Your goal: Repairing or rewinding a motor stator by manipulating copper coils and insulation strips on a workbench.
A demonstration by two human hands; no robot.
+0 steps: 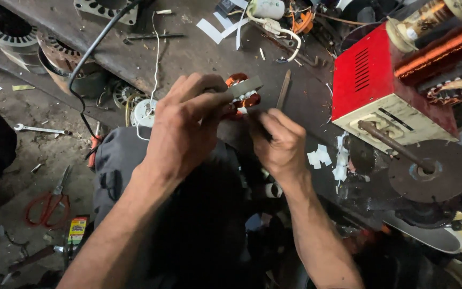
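- At the far left of the frame, on the dusty floor, lie a silver open-ended spanner (38,129) and, lower down, a pair of red-handled scissors (48,204); both sit well apart from the hands.
- In the upper left, a black cable (89,51) runs down across the dark, scratched metal bench (188,53), past round laminated stator cores (7,28).
- Left of centre, the left hand (185,126) has its grip closed: thumb and fingers pinch a flat grey strip of insulating paper (245,85), which pokes up at an angle just above the knuckles.
- At the centre, partly hidden behind both hands, sits the small motor stator with copper-orange windings (240,91), over the near edge of the bench; the strip meets it at its top.
- Just right of centre, the right hand (279,142) is curled tight, fingertips pressed against the stator's lower side; whether it pinches anything small I cannot tell.
- Judging from this, the work goes best with the stator braced firmly by the right hand while the left keeps the strip straight and flat, so it neither creases nor scrapes the winding wire.
- White paper offcuts (319,157) lie right of the hands.
- At the right stands a red and cream metal winding machine (372,88) with a rusty disc (434,171); spools of copper wire (439,48) rest above it.
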